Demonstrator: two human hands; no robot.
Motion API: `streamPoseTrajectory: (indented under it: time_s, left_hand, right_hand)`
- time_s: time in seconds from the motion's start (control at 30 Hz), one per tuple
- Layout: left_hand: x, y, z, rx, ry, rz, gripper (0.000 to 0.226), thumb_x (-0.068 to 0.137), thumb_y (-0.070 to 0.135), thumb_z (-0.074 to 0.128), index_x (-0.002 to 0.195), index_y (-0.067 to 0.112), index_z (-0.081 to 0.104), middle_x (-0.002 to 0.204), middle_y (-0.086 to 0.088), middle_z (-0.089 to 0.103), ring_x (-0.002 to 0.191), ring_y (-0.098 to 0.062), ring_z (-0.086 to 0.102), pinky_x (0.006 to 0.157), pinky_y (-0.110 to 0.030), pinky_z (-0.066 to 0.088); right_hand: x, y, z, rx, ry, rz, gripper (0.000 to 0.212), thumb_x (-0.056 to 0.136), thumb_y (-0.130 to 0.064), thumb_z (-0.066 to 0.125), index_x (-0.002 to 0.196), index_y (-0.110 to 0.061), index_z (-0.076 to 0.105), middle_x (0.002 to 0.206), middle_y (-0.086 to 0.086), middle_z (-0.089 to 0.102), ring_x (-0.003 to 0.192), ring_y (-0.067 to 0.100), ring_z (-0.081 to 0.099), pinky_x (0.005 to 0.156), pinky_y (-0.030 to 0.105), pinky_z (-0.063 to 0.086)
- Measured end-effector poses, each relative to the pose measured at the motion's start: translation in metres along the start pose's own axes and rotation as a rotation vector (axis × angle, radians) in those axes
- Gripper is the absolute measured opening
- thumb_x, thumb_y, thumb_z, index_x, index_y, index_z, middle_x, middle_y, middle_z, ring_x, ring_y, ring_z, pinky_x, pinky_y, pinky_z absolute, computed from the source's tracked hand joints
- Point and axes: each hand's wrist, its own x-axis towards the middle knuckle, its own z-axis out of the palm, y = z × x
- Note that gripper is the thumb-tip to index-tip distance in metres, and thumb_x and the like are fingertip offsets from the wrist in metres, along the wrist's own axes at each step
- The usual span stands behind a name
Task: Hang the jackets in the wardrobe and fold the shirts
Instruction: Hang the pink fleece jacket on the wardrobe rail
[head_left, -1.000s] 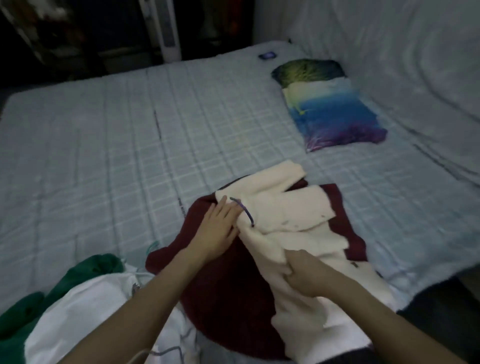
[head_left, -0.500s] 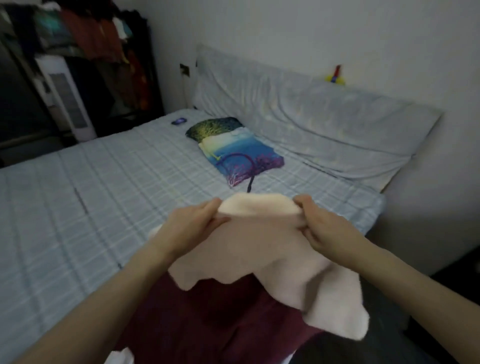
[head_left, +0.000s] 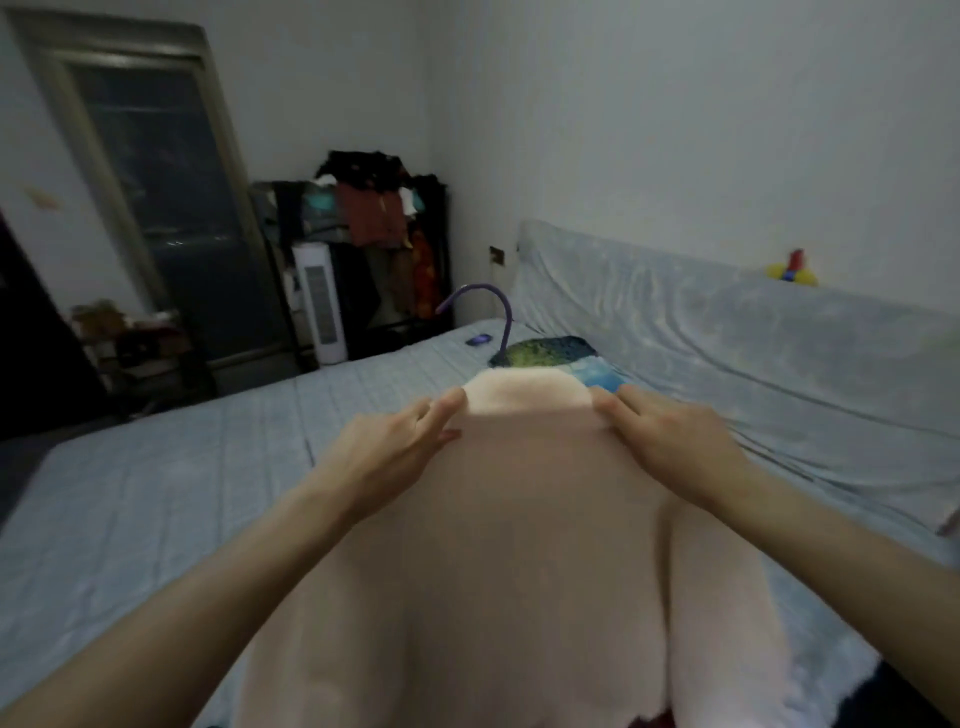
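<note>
Both hands raised in front at chest height, arms stretched forward. Left hand pinches the top left edge of the cream jacket, thumb and fingers closed on the fabric. Right hand grips the top right edge, fingers curled over it. Jacket hangs down between the arms above the bed, soft fleecy cloth, pale cream, a vertical fold running down its right part. Purple hanger hook curves up from behind the top edge; rest of the hanger is hidden. Dark red cloth barely shows at the bottom edge.

Bed has a light blue checked sheet, slightly wrinkled. Colourful pillow, green and blue print, lies near the head end, partly behind the jacket. Small purple object on the sheet beside it, too blurred to identify. Blue-grey covered headboard along the white wall, yellow and red toy on top. Open rack stuffed with clothes in the far corner, white tower fan just beside it, dark door at left. Dim, blurry.
</note>
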Motion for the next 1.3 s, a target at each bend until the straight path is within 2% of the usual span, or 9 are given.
streamPoseTrajectory:
  time_s: [0.27, 0.47, 0.53, 0.63, 0.73, 0.8, 0.87, 1.1, 1.3]
  left_hand:
    - [-0.059, -0.05, -0.077, 0.182, -0.004, -0.313, 0.034, 0.101, 0.046, 0.031, 0.128, 0.037, 0.014, 0.131, -0.006, 0.054, 0.091, -0.033, 0.064, 0.078, -0.046, 0.051]
    - [-0.124, -0.083, -0.118, 0.4, 0.026, -0.494, 0.038, 0.095, 0.056, 0.014, 0.126, 0.035, 0.013, 0.128, -0.002, 0.054, 0.086, -0.033, 0.066, 0.068, -0.044, 0.051]
    - [-0.147, -0.087, -0.125, 0.426, 0.058, -0.542, 0.042, 0.092, 0.057, 0.009, 0.128, 0.035, 0.015, 0.121, -0.001, 0.055, 0.081, -0.033, 0.066, 0.066, -0.045, 0.052]
    - [-0.19, -0.088, -0.134, 0.549, 0.077, -0.628, 0.051, 0.088, 0.056, 0.003, 0.131, 0.033, 0.017, 0.105, -0.001, 0.052, 0.075, -0.031, 0.064, 0.056, -0.041, 0.05]
    - [-0.234, -0.086, -0.143, 0.692, 0.097, -0.712, 0.04, 0.096, 0.041, 0.021, 0.133, 0.025, 0.026, 0.09, -0.004, 0.055, 0.06, -0.029, 0.062, 0.047, -0.031, 0.037]
    - [-0.268, -0.082, -0.15, 0.849, 0.065, -0.72, 0.038, 0.094, 0.023, 0.045, 0.13, 0.018, 0.035, 0.078, -0.005, 0.057, 0.047, -0.028, 0.055, 0.052, -0.029, 0.032]
    - [-0.305, -0.075, -0.158, 0.931, 0.008, -0.771, 0.044, 0.088, 0.019, 0.057, 0.128, 0.018, 0.039, 0.075, -0.004, 0.058, 0.043, -0.027, 0.052, 0.051, -0.027, 0.026]
    - [-0.416, -0.018, -0.208, 1.046, -0.071, -1.025, 0.039, 0.094, 0.035, 0.042, 0.131, 0.024, 0.038, 0.081, -0.003, 0.062, 0.034, -0.029, 0.046, 0.037, -0.023, 0.02]
    - [-0.509, 0.051, -0.265, 1.174, -0.149, -1.157, 0.041, 0.093, 0.035, 0.04, 0.133, 0.026, 0.037, 0.085, -0.003, 0.066, 0.037, -0.027, 0.053, 0.036, -0.022, 0.021]
  right_hand:
    - [0.101, -0.054, -0.004, 0.119, 0.127, -0.327, 0.035, 0.088, -0.022, 0.038, 0.122, -0.015, 0.045, 0.09, 0.002, 0.055, 0.053, 0.026, 0.057, 0.037, 0.027, 0.021]
    - [0.173, -0.13, -0.009, 0.253, 0.265, -0.48, 0.04, 0.087, -0.014, 0.051, 0.125, -0.014, 0.042, 0.089, 0.003, 0.053, 0.05, 0.024, 0.054, 0.039, 0.026, 0.021]
    - [0.188, -0.154, -0.007, 0.298, 0.312, -0.514, 0.042, 0.086, -0.009, 0.053, 0.126, -0.015, 0.041, 0.085, 0.003, 0.053, 0.052, 0.022, 0.055, 0.037, 0.025, 0.023]
    - [0.208, -0.204, -0.013, 0.353, 0.419, -0.558, 0.038, 0.087, -0.011, 0.038, 0.124, -0.014, 0.043, 0.079, 0.005, 0.056, 0.051, 0.024, 0.055, 0.044, 0.029, 0.031]
    - [0.224, -0.258, -0.022, 0.449, 0.458, -0.633, 0.04, 0.087, -0.011, 0.041, 0.126, -0.015, 0.044, 0.082, 0.006, 0.058, 0.055, 0.026, 0.057, 0.045, 0.028, 0.034]
    - [0.229, -0.295, -0.032, 0.526, 0.429, -0.709, 0.049, 0.082, -0.008, 0.054, 0.129, -0.016, 0.043, 0.083, 0.006, 0.057, 0.056, 0.025, 0.055, 0.039, 0.026, 0.035]
    - [0.228, -0.331, -0.048, 0.591, 0.41, -0.763, 0.058, 0.076, -0.008, 0.063, 0.129, -0.018, 0.041, 0.081, 0.005, 0.055, 0.055, 0.023, 0.053, 0.036, 0.024, 0.03]
    - [0.198, -0.445, -0.124, 0.727, 0.448, -0.961, 0.057, 0.072, -0.008, 0.069, 0.124, -0.019, 0.048, 0.076, 0.003, 0.054, 0.054, 0.023, 0.058, 0.04, 0.019, 0.019]
    - [0.148, -0.531, -0.21, 0.816, 0.514, -1.139, 0.055, 0.081, -0.018, 0.06, 0.13, -0.024, 0.035, 0.088, 0.001, 0.059, 0.066, 0.023, 0.065, 0.041, 0.024, 0.026]
